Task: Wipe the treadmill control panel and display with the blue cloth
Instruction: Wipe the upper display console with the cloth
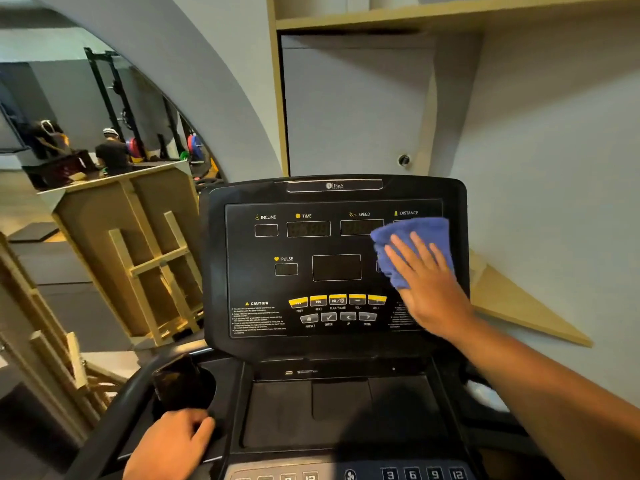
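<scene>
The black treadmill display panel (311, 244) stands upright ahead of me, with INCLINE, TIME, SPEED, DISTANCE and PULSE windows and a row of yellow buttons (337, 301). My right hand (427, 282) lies flat with fingers spread on the folded blue cloth (412, 244), pressing it against the panel's upper right, over the DISTANCE window. My left hand (173, 445) grips the left edge of the lower console beside the cup holder (183, 386). Below the display lies the console tray (343, 410) and a strip of number keys (422, 474).
A grey wall with a wooden shelf (450, 15) rises behind the treadmill. A wooden triangular piece (519, 306) leans at the right. Wooden frames (145, 258) stand at the left. People and weight racks (114, 150) are far off at the left.
</scene>
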### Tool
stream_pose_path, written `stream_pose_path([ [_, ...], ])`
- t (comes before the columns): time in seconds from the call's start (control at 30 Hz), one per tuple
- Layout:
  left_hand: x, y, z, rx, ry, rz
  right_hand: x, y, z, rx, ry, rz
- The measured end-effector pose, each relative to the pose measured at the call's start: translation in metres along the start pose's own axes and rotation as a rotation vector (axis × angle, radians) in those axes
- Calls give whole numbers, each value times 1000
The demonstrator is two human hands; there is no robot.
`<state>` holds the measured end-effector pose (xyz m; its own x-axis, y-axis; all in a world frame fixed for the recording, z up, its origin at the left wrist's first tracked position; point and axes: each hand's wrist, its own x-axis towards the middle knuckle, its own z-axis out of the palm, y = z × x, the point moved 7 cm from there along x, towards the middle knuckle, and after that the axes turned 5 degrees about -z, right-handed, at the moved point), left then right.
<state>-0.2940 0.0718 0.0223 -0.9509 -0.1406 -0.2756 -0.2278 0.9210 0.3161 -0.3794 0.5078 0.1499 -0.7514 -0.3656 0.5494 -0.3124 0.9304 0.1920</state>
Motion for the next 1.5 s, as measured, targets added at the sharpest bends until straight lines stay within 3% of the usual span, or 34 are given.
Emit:
stream_pose_path([
  [0.1,2,-2,1,-16,-8,14,17,46,-23,27,92,296],
  [0.17,2,-3,3,-21,-9,14,50,44,-34,47,141,408],
  [0.23,2,-4,3,-20,5,17,80,17,-34,63,147,356],
  [0.37,3,-4,3,-19,8,3,77,-50,-10,3,19,-75],
  [0.47,2,-4,3,-5,9,-3,41,-38,2,-33,-38,-191],
  [0.63,2,-3,2,-18,14,27,28,31,-22,31,79,201],
  [0.73,2,-5,2,-34,39,49,74,21,-36,44,156,373],
  [0.8,1,-4,1,-42,51,54,102,-7,-36,43,171,336],
  [0.93,1,-3,4,-34,43,51,107,-73,-14,5,69,-72],
  [1.03,0,-4,2,-34,35,44,68,-66,0,-49,4,-229],
  [1.13,-1,-3,1,-28,18,40,35,-18,-3,12,33,-76],
  [1.23,1,-4,2,-34,8,48,42,31,-22,62,140,291],
  [1.33,-1,-2,0,-32,3,26,78,33,-39,135,225,551],
  [1.4,-2,-1,-1,-37,4,4,110,2,-40,146,220,516],
  [1.5,-1,2,-3,-40,0,-13,150,-73,-32,66,167,217],
])
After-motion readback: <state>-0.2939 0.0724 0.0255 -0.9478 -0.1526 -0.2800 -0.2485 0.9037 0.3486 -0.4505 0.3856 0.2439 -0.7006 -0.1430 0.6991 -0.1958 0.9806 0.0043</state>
